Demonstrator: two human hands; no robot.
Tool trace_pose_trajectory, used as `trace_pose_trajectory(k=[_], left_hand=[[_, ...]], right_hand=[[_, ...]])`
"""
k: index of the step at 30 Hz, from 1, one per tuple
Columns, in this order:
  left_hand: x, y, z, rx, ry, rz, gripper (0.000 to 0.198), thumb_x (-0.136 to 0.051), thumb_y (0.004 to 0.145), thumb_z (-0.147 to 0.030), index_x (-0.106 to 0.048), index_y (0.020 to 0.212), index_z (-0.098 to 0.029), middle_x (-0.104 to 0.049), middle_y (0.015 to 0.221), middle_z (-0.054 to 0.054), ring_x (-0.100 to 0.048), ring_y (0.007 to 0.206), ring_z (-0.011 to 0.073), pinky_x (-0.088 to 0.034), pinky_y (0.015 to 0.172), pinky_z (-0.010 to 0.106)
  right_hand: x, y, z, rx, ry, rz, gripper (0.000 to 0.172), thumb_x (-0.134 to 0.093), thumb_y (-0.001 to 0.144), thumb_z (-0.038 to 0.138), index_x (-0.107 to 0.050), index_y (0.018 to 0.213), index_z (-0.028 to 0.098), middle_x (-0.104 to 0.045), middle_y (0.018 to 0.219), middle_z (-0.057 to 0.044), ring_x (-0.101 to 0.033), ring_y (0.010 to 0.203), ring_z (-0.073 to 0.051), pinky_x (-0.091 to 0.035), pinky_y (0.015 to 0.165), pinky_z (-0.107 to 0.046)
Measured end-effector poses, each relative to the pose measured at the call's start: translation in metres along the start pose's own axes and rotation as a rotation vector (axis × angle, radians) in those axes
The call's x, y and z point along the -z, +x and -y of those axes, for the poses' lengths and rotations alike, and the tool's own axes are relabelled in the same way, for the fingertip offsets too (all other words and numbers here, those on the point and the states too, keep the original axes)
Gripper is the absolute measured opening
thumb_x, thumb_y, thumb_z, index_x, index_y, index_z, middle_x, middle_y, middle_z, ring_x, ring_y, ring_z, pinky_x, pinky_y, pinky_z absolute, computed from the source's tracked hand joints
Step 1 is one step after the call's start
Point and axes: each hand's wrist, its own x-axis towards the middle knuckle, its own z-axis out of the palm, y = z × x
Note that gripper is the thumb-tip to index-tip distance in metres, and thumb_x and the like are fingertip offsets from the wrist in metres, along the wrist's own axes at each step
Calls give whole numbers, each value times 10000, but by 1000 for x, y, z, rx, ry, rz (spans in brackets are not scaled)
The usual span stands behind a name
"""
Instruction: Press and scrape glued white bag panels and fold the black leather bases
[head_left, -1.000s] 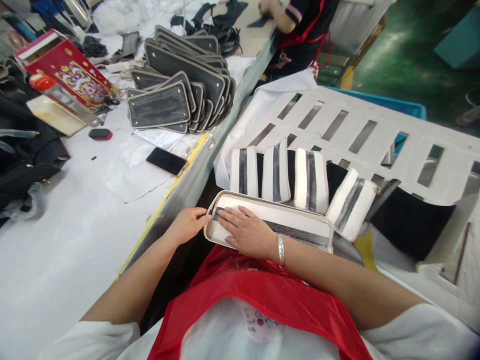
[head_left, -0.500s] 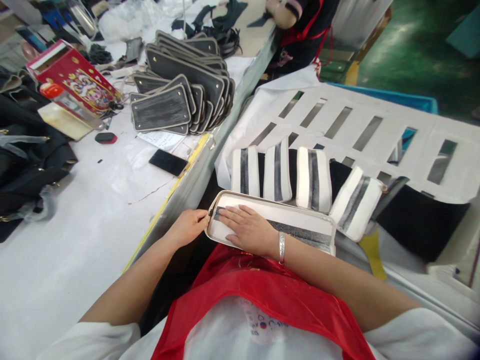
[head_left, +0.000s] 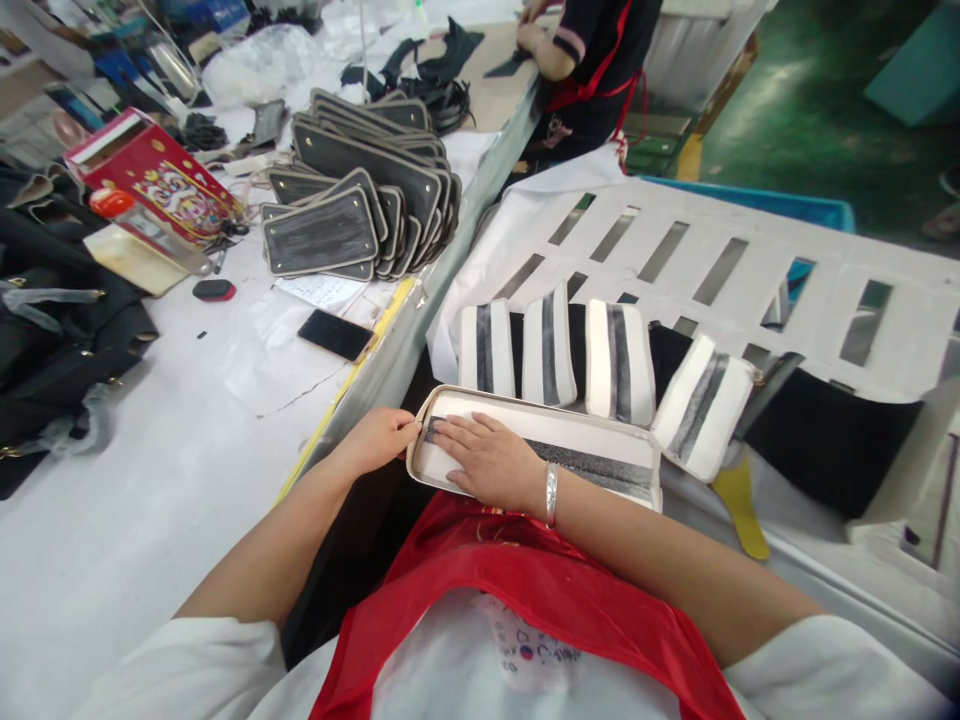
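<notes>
A long white bag panel (head_left: 592, 460) with rounded corners, a thin raised rim and a dark grey stripe along its length lies just before my red apron. At the panel's left end, my left hand (head_left: 380, 438) has its fingers pinched closed on the rim. My right hand (head_left: 495, 460), a silver bangle on its wrist, rests flat on the panel's face with fingers outstretched, covering part of the stripe. Right behind the panel stand several smaller white striped pieces (head_left: 619, 360) in a row, with black material between them. The panel's underside is hidden.
On the left table are a pile of dark grey riveted panels (head_left: 319, 235), a phone (head_left: 335, 334), a red box (head_left: 161, 180) and black bags (head_left: 67, 320). A slotted white board (head_left: 795, 235) lies beyond the pieces at right. Another person (head_left: 592, 70) stands at the far table edge.
The view has shifted slightly. My left fingers still pinch the panel's left end, and my right hand stays flat on it. Little else differs.
</notes>
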Motion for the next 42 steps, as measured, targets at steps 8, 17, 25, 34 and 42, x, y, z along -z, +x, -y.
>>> trace_pose_trajectory(k=[8, 17, 25, 34, 42], left_hand=[[-1, -3, -10, -109, 317, -70, 350, -387, 816, -325, -489, 518, -171, -500, 498, 3, -432, 517, 122, -257, 522, 257], [-5, 0, -16, -79, 459, -101, 332, -386, 829, -317, -519, 556, -183, -577, 569, 46, -511, 579, 162, -291, 558, 271], [6, 7, -5, 123, -175, 174, 404, -416, 829, -491, -557, 655, -155, -595, 547, 36, -568, 501, 154, -425, 517, 263], [-16, 4, 31, 132, -805, 124, 369, -657, 735, -481, -567, 677, -128, -590, 559, -12, -521, 480, 70, -427, 498, 189], [-22, 12, 28, 156, -763, 52, 383, -724, 666, -469, -535, 639, -137, -564, 492, -30, -499, 415, 65, -404, 414, 163]], right_hand=[[2, -1, 3, -6, 10, 10, 499, -473, 899, 384, -460, 1341, 154, -390, 1440, -72, -340, 1329, -223, -241, 1107, -427], [1, -4, 4, -22, 28, -10, 511, -477, 897, 369, -444, 1354, 144, -368, 1453, -79, -309, 1345, -226, -223, 1112, -440], [1, -4, 2, -18, 29, -7, 512, -476, 897, 374, -448, 1351, 140, -379, 1446, -74, -327, 1335, -229, -235, 1106, -439], [0, -4, 2, -12, 21, -15, 498, -479, 897, 370, -457, 1340, 144, -374, 1451, -73, -320, 1338, -229, -217, 1111, -432], [-2, -4, 1, -20, 26, -7, 530, -489, 895, 372, -427, 1362, 130, -363, 1456, -81, -303, 1347, -235, -208, 1113, -438]])
